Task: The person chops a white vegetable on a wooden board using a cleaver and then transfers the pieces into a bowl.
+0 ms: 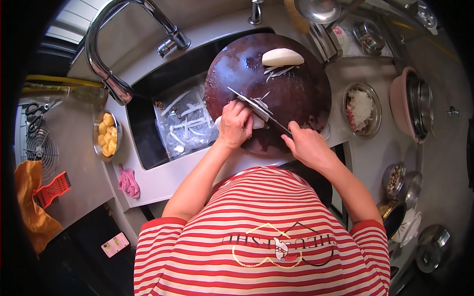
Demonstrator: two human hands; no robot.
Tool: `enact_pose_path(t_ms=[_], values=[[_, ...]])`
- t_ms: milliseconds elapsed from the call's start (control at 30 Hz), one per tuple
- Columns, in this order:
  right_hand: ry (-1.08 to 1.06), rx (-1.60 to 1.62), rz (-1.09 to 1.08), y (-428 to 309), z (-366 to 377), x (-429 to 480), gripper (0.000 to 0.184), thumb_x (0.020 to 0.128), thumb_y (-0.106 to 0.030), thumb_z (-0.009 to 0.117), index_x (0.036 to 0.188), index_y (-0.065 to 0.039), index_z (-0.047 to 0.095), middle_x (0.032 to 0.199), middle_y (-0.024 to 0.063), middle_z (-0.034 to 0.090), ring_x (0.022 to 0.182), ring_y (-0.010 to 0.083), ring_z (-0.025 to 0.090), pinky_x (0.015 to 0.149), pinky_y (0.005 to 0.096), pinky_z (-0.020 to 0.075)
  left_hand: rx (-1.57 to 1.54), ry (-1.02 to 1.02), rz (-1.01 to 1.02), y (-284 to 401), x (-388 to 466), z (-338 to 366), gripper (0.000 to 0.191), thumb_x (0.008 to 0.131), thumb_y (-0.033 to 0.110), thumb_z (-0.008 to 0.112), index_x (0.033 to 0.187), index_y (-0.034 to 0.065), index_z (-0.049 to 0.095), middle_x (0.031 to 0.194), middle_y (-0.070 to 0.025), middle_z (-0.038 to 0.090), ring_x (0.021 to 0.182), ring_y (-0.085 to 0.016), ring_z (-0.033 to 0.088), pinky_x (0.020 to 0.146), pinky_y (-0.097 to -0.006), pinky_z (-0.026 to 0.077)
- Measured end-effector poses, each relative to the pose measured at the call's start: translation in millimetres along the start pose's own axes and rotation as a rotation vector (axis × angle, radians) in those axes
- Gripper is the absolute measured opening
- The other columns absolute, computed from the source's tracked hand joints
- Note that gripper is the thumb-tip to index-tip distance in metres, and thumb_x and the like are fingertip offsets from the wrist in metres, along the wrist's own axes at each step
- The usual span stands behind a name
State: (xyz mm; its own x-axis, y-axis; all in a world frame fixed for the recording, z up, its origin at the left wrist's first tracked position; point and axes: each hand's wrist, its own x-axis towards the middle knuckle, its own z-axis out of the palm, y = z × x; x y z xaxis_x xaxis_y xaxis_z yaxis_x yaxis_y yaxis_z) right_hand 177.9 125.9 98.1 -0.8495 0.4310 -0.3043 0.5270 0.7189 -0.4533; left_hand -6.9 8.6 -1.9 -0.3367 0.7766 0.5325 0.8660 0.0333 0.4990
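A round dark cutting board (237, 70) lies partly over the sink. My right hand (309, 144) grips a kitchen knife (272, 120) whose blade slants up to the left across the board's front half. Close beside the blade, my left hand (236, 124) presses down on a piece of peeled white vegetable (258, 121), perhaps radish; the fingers hide much of it. Thin white strips (263, 101) lie along the blade's far side. Toward the back of the board rests a larger white vegetable piece (283, 57), with more cut strips (279, 71) in front of it.
White peelings (189, 111) lie on clear plastic in the black sink (142, 137), under a chrome faucet (122, 94). Left stand a bowl of peeled yellow pieces (107, 137), a pink cloth (129, 183) and a red grater (54, 189). At right are a metal bowl of white shreds (361, 109) and a pink basin (401, 107).
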Motion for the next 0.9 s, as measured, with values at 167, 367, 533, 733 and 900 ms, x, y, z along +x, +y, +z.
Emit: enact_pose_path(t_ms=[167, 367, 533, 733, 900], values=[[0.066, 0.023, 0.010, -4, 13, 11, 0.029, 0.091, -0.025, 0.056, 0.092, 0.000, 0.042, 0.067, 0.0247, 0.060, 0.068, 0.0455, 0.059, 0.061, 0.0533, 0.0463, -0.003, 0.012, -0.008, 0, 1, -2, 0.019, 0.067, 0.004, 0.065, 0.086, 0.0034, 0.064, 0.092, -0.0112, 0.060, 0.094, -0.031, 0.056, 0.084, -0.0400, 0.044], [-0.009, 0.010, 0.029, -12, 4, 5, 0.031, 0.092, -0.026, 0.055, 0.091, 0.001, 0.041, 0.066, 0.0250, 0.060, 0.068, 0.0457, 0.059, 0.060, 0.0537, 0.0462, 0.013, -0.028, -0.021, 2, 1, -3, 0.019, 0.067, 0.004, 0.065, 0.086, 0.0027, 0.063, 0.093, -0.0108, 0.059, 0.092, -0.030, 0.056, 0.082, -0.0392, 0.044], [0.032, 0.035, -0.003, -12, 6, 12, 0.031, 0.092, -0.027, 0.054, 0.091, 0.001, 0.041, 0.069, 0.0264, 0.060, 0.070, 0.0469, 0.059, 0.061, 0.0545, 0.0455, -0.006, 0.020, 0.001, 1, 3, -3, 0.018, 0.068, 0.001, 0.063, 0.085, 0.0028, 0.063, 0.090, -0.0113, 0.059, 0.088, -0.031, 0.056, 0.080, -0.0385, 0.043], [-0.043, 0.061, 0.100, -20, 12, 16, 0.032, 0.093, -0.028, 0.053, 0.090, 0.002, 0.041, 0.077, 0.0287, 0.062, 0.077, 0.0470, 0.061, 0.066, 0.0547, 0.0473, -0.004, 0.038, -0.008, 4, 4, -3, 0.017, 0.068, 0.001, 0.063, 0.085, 0.0027, 0.063, 0.091, -0.0114, 0.060, 0.089, -0.030, 0.056, 0.080, -0.0384, 0.043], [-0.035, 0.075, 0.054, -18, 7, 15, 0.032, 0.093, -0.028, 0.054, 0.090, 0.001, 0.041, 0.073, 0.0277, 0.061, 0.074, 0.0476, 0.059, 0.063, 0.0546, 0.0460, -0.006, 0.007, -0.020, 2, 0, -3, 0.016, 0.068, 0.002, 0.063, 0.084, 0.0027, 0.063, 0.091, -0.0112, 0.060, 0.090, -0.030, 0.057, 0.081, -0.0383, 0.044]])
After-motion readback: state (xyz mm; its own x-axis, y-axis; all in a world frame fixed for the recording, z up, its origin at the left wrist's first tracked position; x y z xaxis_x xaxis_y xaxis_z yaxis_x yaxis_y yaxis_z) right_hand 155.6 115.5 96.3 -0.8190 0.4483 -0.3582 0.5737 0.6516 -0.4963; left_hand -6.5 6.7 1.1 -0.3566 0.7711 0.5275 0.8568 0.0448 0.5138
